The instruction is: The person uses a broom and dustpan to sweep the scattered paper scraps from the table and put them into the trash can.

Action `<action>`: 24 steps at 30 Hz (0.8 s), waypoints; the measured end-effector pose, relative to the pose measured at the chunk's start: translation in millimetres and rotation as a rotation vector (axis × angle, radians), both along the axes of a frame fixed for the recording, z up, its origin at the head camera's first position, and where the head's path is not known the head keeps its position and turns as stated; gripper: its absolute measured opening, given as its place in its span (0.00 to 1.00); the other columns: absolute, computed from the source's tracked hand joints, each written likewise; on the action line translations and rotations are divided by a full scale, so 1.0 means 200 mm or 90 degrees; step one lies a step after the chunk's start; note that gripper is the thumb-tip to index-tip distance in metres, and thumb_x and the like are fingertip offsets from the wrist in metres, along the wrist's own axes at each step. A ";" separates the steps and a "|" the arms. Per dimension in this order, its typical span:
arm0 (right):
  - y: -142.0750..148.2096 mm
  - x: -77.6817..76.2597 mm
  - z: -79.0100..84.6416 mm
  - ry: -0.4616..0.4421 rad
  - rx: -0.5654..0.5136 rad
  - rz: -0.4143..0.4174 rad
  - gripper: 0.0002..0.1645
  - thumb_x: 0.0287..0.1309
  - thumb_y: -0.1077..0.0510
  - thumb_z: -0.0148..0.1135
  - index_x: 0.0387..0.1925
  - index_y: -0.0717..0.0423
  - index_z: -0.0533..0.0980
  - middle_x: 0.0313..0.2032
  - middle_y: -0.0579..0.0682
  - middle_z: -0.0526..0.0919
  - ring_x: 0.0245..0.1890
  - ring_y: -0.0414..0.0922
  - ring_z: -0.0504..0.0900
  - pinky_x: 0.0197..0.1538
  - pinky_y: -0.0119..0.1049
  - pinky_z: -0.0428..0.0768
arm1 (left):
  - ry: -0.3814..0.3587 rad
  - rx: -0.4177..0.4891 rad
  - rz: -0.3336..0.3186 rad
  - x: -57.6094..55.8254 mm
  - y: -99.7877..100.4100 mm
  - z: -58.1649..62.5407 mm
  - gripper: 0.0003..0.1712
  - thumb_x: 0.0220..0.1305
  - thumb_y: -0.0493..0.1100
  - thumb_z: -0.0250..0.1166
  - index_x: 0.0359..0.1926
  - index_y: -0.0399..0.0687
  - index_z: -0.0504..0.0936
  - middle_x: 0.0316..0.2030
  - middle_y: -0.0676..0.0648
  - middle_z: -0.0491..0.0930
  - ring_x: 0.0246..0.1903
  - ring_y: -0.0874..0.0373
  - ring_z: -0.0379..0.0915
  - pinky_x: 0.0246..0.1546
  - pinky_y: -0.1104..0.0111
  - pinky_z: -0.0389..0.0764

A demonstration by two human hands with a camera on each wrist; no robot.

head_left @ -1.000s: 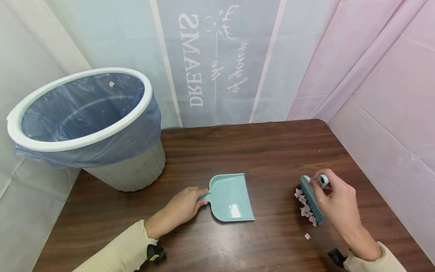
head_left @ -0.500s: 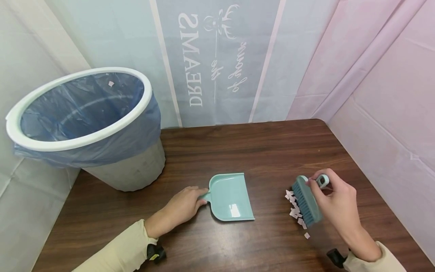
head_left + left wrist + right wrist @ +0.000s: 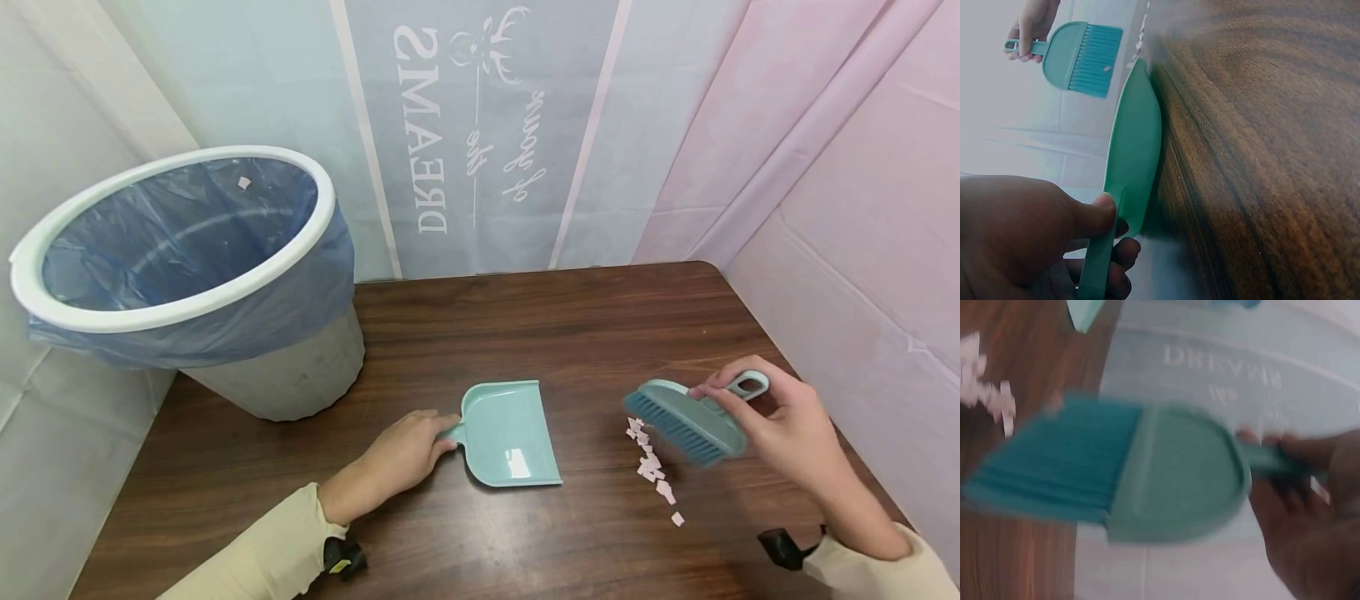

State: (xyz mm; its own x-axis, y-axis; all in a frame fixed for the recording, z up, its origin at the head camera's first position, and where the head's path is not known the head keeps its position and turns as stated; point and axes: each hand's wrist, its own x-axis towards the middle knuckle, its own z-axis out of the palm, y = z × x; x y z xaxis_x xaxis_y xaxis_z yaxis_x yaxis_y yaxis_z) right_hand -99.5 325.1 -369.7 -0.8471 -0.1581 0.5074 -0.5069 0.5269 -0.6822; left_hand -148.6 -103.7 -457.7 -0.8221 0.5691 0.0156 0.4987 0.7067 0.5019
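My left hand grips the handle of a mint-green dustpan, which lies on the table with its flat edge facing right. In my right hand is a matching brush, pinched by its looped handle and raised above the table, its teal bristles pointing left and down. A small paper scrap shows against the bristles in the left wrist view. Several pale pink paper scraps lie in a ragged line between brush and dustpan, with a single one nearer the front. The right wrist view is blurred.
A grey bin with a white rim and a blue bag stands on the left of the table, one scrap clinging inside the bag. Fabric curtains border the dark wooden table at the back and sides.
The brush first pushed the scraps left, then rose off the table and drew back right, tilting as my right hand lifted. My left hand and the dustpan have stayed still.
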 end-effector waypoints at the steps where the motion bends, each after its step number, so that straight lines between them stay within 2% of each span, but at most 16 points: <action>1: 0.03 -0.01 0.00 -0.013 -0.025 0.062 0.19 0.51 0.89 0.59 0.37 0.67 0.76 0.35 0.50 0.88 0.37 0.38 0.88 0.31 0.24 0.81 | 0.000 0.000 0.000 0.00 0.00 0.00 0.21 0.70 0.40 0.67 0.60 0.35 0.81 0.54 0.37 0.83 0.57 0.41 0.78 0.60 0.50 0.77; 5: 0.13 -0.05 -0.03 -0.084 -0.125 0.316 0.22 0.50 0.93 0.50 0.40 0.73 0.74 0.38 0.60 0.85 0.42 0.47 0.88 0.36 0.30 0.84 | -0.002 -0.001 0.000 0.00 0.00 0.00 0.22 0.70 0.40 0.67 0.61 0.35 0.81 0.54 0.37 0.83 0.57 0.41 0.78 0.59 0.51 0.77; 8: 0.17 -0.07 -0.04 -0.131 -0.144 0.440 0.24 0.50 0.94 0.47 0.42 0.72 0.73 0.40 0.61 0.83 0.45 0.50 0.87 0.42 0.35 0.85 | -0.002 -0.001 -0.001 0.00 0.00 0.00 0.22 0.70 0.40 0.67 0.61 0.35 0.81 0.54 0.37 0.83 0.56 0.41 0.78 0.59 0.51 0.77; 10: 0.18 -0.08 -0.04 -0.150 -0.136 0.498 0.25 0.50 0.94 0.47 0.42 0.71 0.73 0.41 0.61 0.82 0.45 0.51 0.86 0.43 0.37 0.85 | -0.001 -0.001 -0.001 0.00 0.00 0.00 0.22 0.70 0.40 0.67 0.61 0.35 0.81 0.54 0.37 0.83 0.56 0.41 0.78 0.59 0.51 0.78; 15: 0.21 -0.10 -0.06 -0.195 -0.104 0.591 0.27 0.48 0.93 0.49 0.43 0.68 0.73 0.40 0.60 0.81 0.43 0.51 0.85 0.38 0.39 0.84 | -0.002 -0.002 -0.002 0.00 0.00 0.00 0.22 0.70 0.40 0.67 0.61 0.35 0.81 0.54 0.38 0.83 0.56 0.42 0.78 0.58 0.51 0.78; 18: 0.22 -0.10 -0.09 -0.232 -0.101 0.629 0.26 0.48 0.93 0.48 0.43 0.68 0.72 0.40 0.60 0.80 0.42 0.53 0.85 0.40 0.42 0.85 | -0.003 -0.001 -0.002 0.00 0.00 0.00 0.22 0.70 0.40 0.67 0.61 0.35 0.81 0.54 0.38 0.83 0.56 0.42 0.79 0.58 0.52 0.78; 24: 0.23 -0.11 -0.13 -0.293 -0.096 0.627 0.25 0.52 0.92 0.46 0.43 0.67 0.71 0.39 0.61 0.79 0.41 0.54 0.85 0.44 0.44 0.85 | -0.001 0.000 -0.003 0.00 0.00 0.00 0.22 0.70 0.40 0.67 0.61 0.35 0.81 0.53 0.38 0.84 0.55 0.43 0.79 0.57 0.52 0.79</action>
State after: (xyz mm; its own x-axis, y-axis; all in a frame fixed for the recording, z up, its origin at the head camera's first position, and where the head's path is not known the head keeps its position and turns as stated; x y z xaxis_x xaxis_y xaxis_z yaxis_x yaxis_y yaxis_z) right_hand -120.8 371.4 -395.7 -0.4976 -0.8316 0.2467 -0.3406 -0.0742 -0.9373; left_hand -148.7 -103.7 -458.1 -0.8199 0.5724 0.0138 0.5007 0.7050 0.5022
